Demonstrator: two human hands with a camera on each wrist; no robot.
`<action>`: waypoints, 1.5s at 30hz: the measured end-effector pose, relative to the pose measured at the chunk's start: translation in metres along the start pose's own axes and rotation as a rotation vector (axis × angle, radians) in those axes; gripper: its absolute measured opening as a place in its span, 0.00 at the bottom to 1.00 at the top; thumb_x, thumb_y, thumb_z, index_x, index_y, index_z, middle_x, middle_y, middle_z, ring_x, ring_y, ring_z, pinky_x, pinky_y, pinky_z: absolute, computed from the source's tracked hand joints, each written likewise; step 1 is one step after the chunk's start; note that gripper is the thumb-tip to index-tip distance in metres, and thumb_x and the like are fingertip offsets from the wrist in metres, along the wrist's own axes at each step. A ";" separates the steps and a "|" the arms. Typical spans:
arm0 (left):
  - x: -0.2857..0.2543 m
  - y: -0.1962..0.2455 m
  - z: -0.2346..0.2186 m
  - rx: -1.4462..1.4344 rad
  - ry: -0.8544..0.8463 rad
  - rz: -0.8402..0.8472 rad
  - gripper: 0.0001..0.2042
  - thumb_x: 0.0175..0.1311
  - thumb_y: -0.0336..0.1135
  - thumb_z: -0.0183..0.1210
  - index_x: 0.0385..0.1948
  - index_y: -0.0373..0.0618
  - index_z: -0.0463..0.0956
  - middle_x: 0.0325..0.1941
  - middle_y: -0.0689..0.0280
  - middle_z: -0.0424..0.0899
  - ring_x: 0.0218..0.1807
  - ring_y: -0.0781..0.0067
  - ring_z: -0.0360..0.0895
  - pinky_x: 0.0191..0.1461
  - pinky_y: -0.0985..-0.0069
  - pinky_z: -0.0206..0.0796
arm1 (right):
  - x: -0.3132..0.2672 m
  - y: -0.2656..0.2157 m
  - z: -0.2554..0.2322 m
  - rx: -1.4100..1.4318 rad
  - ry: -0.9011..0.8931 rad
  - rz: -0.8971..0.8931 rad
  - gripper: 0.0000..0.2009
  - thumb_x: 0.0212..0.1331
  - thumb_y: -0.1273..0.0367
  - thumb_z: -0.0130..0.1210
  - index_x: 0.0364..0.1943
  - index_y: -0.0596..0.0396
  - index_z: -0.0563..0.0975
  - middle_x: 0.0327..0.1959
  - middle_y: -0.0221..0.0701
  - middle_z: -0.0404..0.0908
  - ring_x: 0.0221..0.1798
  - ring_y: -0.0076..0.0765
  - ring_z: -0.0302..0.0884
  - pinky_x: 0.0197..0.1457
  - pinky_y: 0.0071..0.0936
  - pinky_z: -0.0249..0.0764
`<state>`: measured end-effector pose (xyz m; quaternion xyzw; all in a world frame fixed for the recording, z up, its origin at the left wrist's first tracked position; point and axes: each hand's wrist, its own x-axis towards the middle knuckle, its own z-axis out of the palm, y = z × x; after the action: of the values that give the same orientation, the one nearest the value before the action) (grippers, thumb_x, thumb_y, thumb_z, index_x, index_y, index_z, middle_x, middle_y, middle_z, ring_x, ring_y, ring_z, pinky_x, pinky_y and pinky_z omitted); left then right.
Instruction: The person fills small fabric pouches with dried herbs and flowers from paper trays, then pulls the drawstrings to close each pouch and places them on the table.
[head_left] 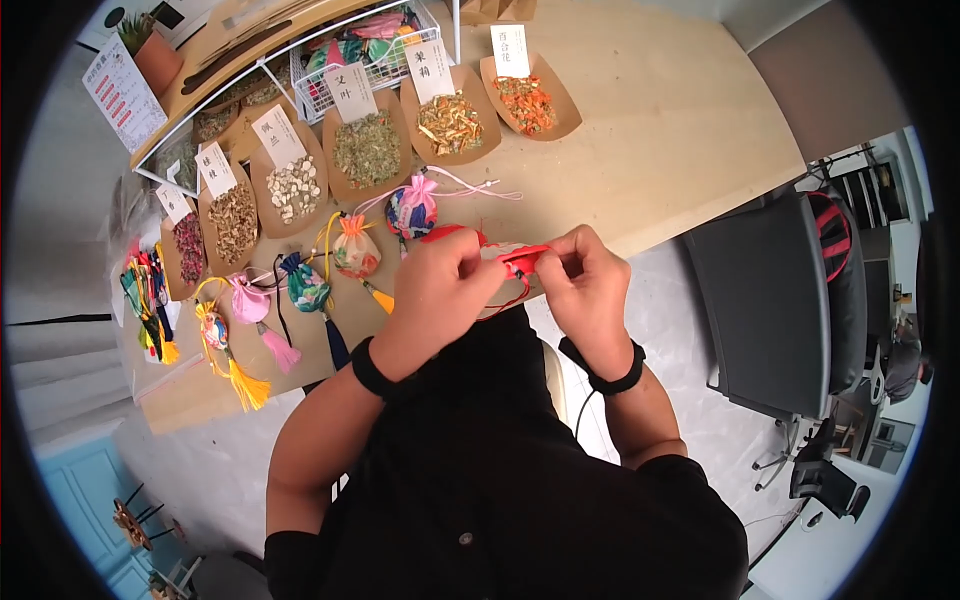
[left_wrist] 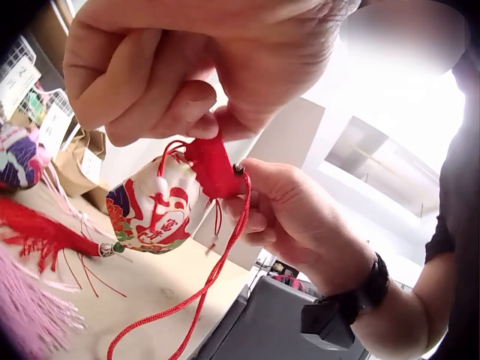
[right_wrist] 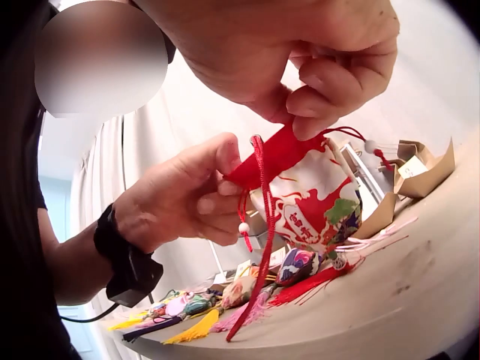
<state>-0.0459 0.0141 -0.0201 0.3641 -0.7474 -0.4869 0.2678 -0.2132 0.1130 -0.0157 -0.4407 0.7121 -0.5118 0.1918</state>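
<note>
Between my two hands is a small white drawstring pouch [left_wrist: 161,206] with a red and flowered print and a red cloth mouth [right_wrist: 277,154]. My left hand [head_left: 440,290] pinches one end of the red mouth between thumb and fingers. At the other end, my right hand [head_left: 590,290] pinches it the same way. The mouth is drawn out flat between them. A red cord [left_wrist: 214,277] hangs from the mouth in a long loop. Below the pouch lies a red tassel [right_wrist: 311,283] with a silver cap. The inside of the pouch is hidden.
Several finished-looking pouches with tassels, among them a pink pouch [head_left: 250,300] and a green pouch [head_left: 306,285], lie left of my hands. Behind them stand paper trays of dried herbs, one with orange petals [head_left: 527,105]. A wire basket [head_left: 360,60] stands at the back. A dark chair [head_left: 770,290] is right.
</note>
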 end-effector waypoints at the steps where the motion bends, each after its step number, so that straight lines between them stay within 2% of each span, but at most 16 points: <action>1: 0.004 -0.003 -0.001 0.003 0.002 -0.007 0.12 0.62 0.31 0.63 0.23 0.39 0.69 0.19 0.72 0.71 0.25 0.85 0.65 0.27 0.74 0.56 | 0.003 0.000 -0.002 -0.014 -0.023 0.024 0.04 0.63 0.78 0.61 0.32 0.63 0.78 0.23 0.34 0.85 0.26 0.19 0.82 0.30 0.22 0.77; 7: 0.012 0.019 -0.004 0.113 0.007 -0.119 0.12 0.61 0.34 0.65 0.25 0.38 0.72 0.20 0.66 0.75 0.24 0.81 0.69 0.28 0.71 0.59 | 0.007 -0.014 -0.006 0.327 -0.081 0.224 0.05 0.63 0.77 0.62 0.31 0.62 0.78 0.24 0.30 0.86 0.27 0.16 0.81 0.32 0.19 0.77; 11: 0.015 0.011 -0.005 0.197 -0.003 -0.060 0.10 0.60 0.33 0.66 0.28 0.40 0.73 0.20 0.67 0.75 0.24 0.81 0.68 0.27 0.71 0.59 | 0.004 -0.014 0.000 0.201 -0.033 0.096 0.04 0.62 0.77 0.62 0.31 0.62 0.78 0.24 0.31 0.86 0.27 0.18 0.83 0.32 0.21 0.80; 14: 0.015 -0.005 -0.006 0.115 -0.016 -0.093 0.09 0.59 0.29 0.66 0.33 0.43 0.73 0.21 0.72 0.74 0.24 0.85 0.68 0.27 0.75 0.58 | 0.006 -0.006 0.004 0.081 0.049 0.035 0.04 0.60 0.78 0.62 0.31 0.63 0.78 0.23 0.33 0.86 0.26 0.20 0.83 0.32 0.23 0.81; 17: 0.012 -0.008 -0.009 -0.180 -0.050 -0.135 0.09 0.61 0.25 0.64 0.37 0.46 0.72 0.22 0.76 0.73 0.24 0.89 0.68 0.27 0.80 0.56 | 0.004 -0.014 0.005 -0.015 0.028 -0.003 0.03 0.60 0.78 0.61 0.30 0.62 0.78 0.23 0.34 0.86 0.25 0.22 0.84 0.31 0.24 0.80; 20: 0.005 -0.002 -0.008 -0.335 -0.043 -0.172 0.07 0.61 0.29 0.65 0.31 0.42 0.74 0.22 0.74 0.75 0.26 0.87 0.68 0.29 0.80 0.59 | 0.007 -0.016 0.004 0.004 -0.003 0.030 0.03 0.60 0.78 0.61 0.30 0.62 0.78 0.22 0.34 0.86 0.24 0.22 0.83 0.30 0.23 0.79; 23: 0.010 -0.003 -0.012 -0.258 -0.061 -0.189 0.06 0.61 0.28 0.65 0.33 0.40 0.76 0.23 0.73 0.77 0.26 0.86 0.70 0.29 0.79 0.60 | 0.010 -0.007 -0.001 0.203 -0.123 0.152 0.01 0.63 0.80 0.61 0.35 0.62 0.80 0.28 0.30 0.86 0.32 0.17 0.81 0.37 0.20 0.78; 26: 0.019 -0.011 -0.012 -0.283 0.006 -0.140 0.02 0.65 0.23 0.61 0.35 0.40 0.77 0.26 0.75 0.79 0.27 0.91 0.70 0.29 0.83 0.58 | 0.009 -0.017 0.001 0.283 -0.060 0.012 0.03 0.62 0.79 0.64 0.37 0.62 0.82 0.32 0.35 0.86 0.26 0.20 0.82 0.28 0.19 0.76; 29: 0.027 -0.004 -0.016 -0.279 0.059 -0.091 0.03 0.65 0.24 0.61 0.34 0.40 0.76 0.26 0.74 0.80 0.27 0.92 0.70 0.30 0.83 0.59 | 0.007 -0.021 -0.014 0.100 -0.093 -0.345 0.08 0.62 0.80 0.67 0.44 0.61 0.84 0.43 0.36 0.85 0.29 0.20 0.83 0.29 0.18 0.75; 32: 0.034 0.001 -0.019 -0.245 0.056 -0.089 0.03 0.65 0.24 0.62 0.34 0.40 0.76 0.26 0.73 0.80 0.27 0.91 0.70 0.30 0.83 0.59 | 0.004 -0.026 -0.021 0.011 -0.185 -0.469 0.13 0.61 0.81 0.67 0.49 0.58 0.84 0.50 0.36 0.83 0.35 0.22 0.85 0.31 0.21 0.78; 33: 0.035 0.004 -0.019 -0.230 0.051 -0.094 0.03 0.64 0.24 0.62 0.33 0.40 0.76 0.26 0.73 0.80 0.27 0.91 0.70 0.30 0.83 0.60 | 0.004 -0.028 -0.019 0.030 -0.202 -0.474 0.16 0.60 0.81 0.67 0.53 0.57 0.84 0.50 0.36 0.84 0.39 0.29 0.87 0.36 0.28 0.83; 36: 0.037 0.014 -0.018 -0.220 0.040 -0.099 0.03 0.65 0.25 0.62 0.34 0.40 0.76 0.26 0.73 0.80 0.27 0.90 0.71 0.30 0.83 0.61 | 0.013 -0.026 -0.015 -0.106 -0.223 -0.664 0.18 0.57 0.80 0.69 0.54 0.58 0.84 0.52 0.38 0.83 0.43 0.39 0.88 0.43 0.34 0.86; 37: 0.038 0.016 -0.017 -0.243 0.022 -0.103 0.03 0.65 0.26 0.62 0.34 0.40 0.76 0.26 0.73 0.80 0.27 0.90 0.71 0.30 0.83 0.61 | 0.016 -0.024 -0.013 -0.148 -0.212 -0.724 0.20 0.55 0.79 0.70 0.54 0.59 0.84 0.52 0.39 0.84 0.45 0.45 0.87 0.45 0.36 0.86; 39: 0.039 0.020 -0.017 -0.287 -0.011 -0.109 0.04 0.65 0.26 0.62 0.33 0.39 0.76 0.26 0.73 0.79 0.28 0.89 0.71 0.30 0.82 0.62 | 0.021 -0.022 -0.013 -0.209 -0.205 -0.721 0.19 0.55 0.78 0.70 0.53 0.59 0.84 0.50 0.38 0.84 0.44 0.44 0.87 0.44 0.36 0.86; 42: 0.045 0.021 -0.021 -0.225 -0.095 -0.105 0.08 0.64 0.32 0.65 0.34 0.36 0.78 0.25 0.67 0.81 0.28 0.82 0.77 0.32 0.77 0.69 | 0.026 -0.020 -0.017 -0.258 -0.218 -0.725 0.15 0.55 0.78 0.70 0.49 0.59 0.85 0.44 0.37 0.86 0.41 0.44 0.86 0.42 0.36 0.85; 45: 0.052 0.022 -0.019 -0.185 -0.123 -0.098 0.11 0.66 0.36 0.66 0.34 0.36 0.79 0.25 0.66 0.81 0.27 0.82 0.77 0.31 0.78 0.68 | 0.034 -0.020 -0.020 -0.238 -0.219 -0.673 0.11 0.57 0.77 0.70 0.44 0.59 0.86 0.38 0.37 0.86 0.38 0.44 0.86 0.40 0.36 0.83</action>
<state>-0.0687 -0.0319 0.0096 0.3436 -0.6957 -0.5875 0.2297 -0.2373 0.0949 0.0160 -0.7215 0.5572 -0.4095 0.0354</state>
